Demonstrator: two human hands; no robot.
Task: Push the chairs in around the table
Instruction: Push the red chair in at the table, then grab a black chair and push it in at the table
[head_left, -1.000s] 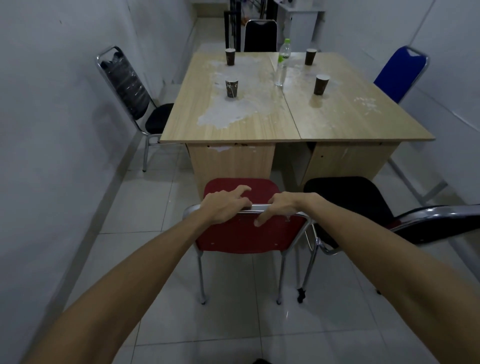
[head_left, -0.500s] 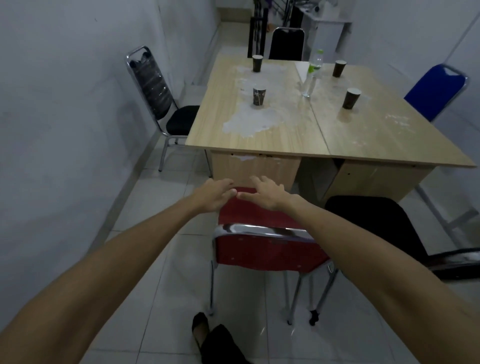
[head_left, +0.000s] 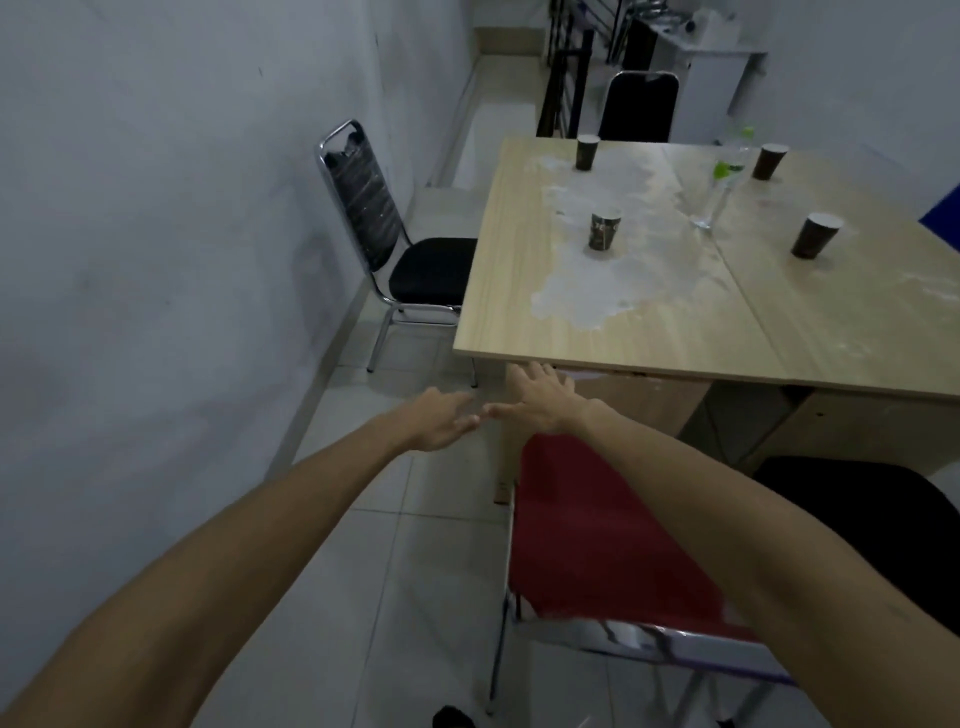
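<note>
Red chair (head_left: 613, 525) sits pushed against the table (head_left: 649, 332), black chair (head_left: 415, 260) beside it remains; left hand (head_left: 441, 423) and right hand (head_left: 540, 400) hover empty, fingers spread.

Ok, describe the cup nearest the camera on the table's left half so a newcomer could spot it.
Start at the wooden table and find the white patch on its left half. The cup stands upright on that patch, alone carrying a pale printed label; the other cups look plain dark.
</note>
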